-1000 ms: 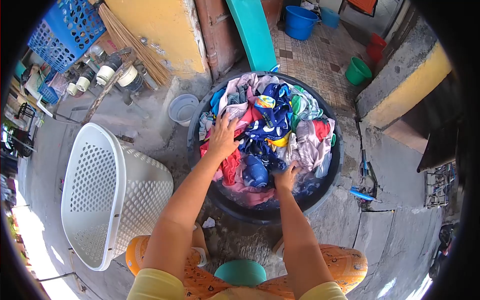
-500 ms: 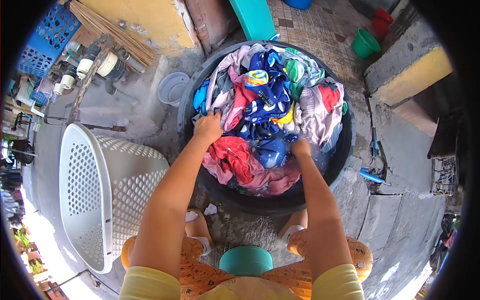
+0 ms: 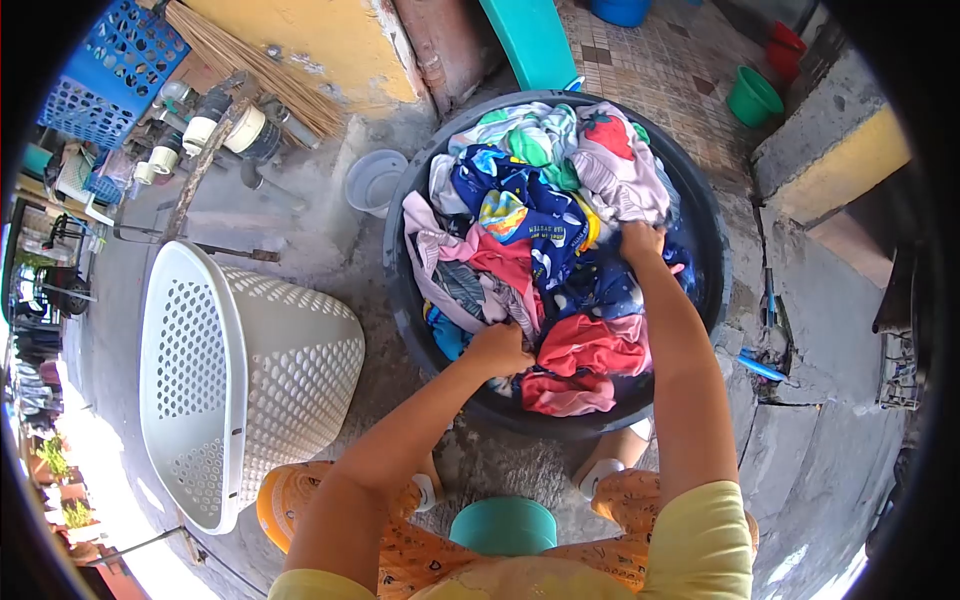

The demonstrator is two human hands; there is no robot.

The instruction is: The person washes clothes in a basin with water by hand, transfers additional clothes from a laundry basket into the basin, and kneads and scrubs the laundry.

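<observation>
Wet clothes [image 3: 545,230] heap in a dark round tub [image 3: 711,240]. Left hand [image 3: 500,352] closes on clothes at its near-left edge; right hand [image 3: 642,241], fingers curled, grips clothes right of centre. Hard tugging could slop water over.

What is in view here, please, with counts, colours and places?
Washtub: one, black, centre
Wet clothes: many, multicoloured, in washtub
Laundry basket: one, white, left
Small basin: one, whitish, beside washtub
Perforated crate: one, blue, upper left
Stick bundle: one, tan, by wall
Pipe fittings: several, black-and-white, upper left
Panel: one, turquoise, top centre
Tub: one, blue, top edge
Bucket: one, green, upper right
Container: one, red, beyond bucket
Plants: some, green, far left
Round container: one, teal, between legs
Trousers: one pair, orange, lower centre
Left hand: one, bare, on clothes
Right hand: one, bare, on clothes
</observation>
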